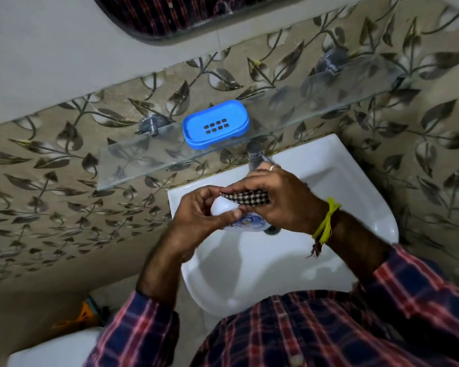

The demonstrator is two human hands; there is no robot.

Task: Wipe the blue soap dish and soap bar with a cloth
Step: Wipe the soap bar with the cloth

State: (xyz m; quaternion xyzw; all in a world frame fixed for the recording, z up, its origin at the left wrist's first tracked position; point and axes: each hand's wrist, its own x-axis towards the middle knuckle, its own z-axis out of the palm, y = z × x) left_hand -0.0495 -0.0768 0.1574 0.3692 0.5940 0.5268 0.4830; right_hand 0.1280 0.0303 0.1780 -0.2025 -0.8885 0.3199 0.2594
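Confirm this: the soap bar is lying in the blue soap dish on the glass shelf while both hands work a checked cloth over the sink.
Not quite. The head view shows the blue soap dish on the glass shelf empty. The soap bar is held in the left hand, and the right hand holds the checked cloth against it over the sink.

Single view, head-worn wide-angle camera. Position: above the white sink [355,181], close over it, tilted steeply down and forward toward the leaf-patterned wall behind the sink. Near field: the wearer's chest and plaid sleeves below the sink, both forearms reaching in over it. Far field: glass shelf [143,160] just above the sink, mirror edge higher still. Frame edges bend. No second view.
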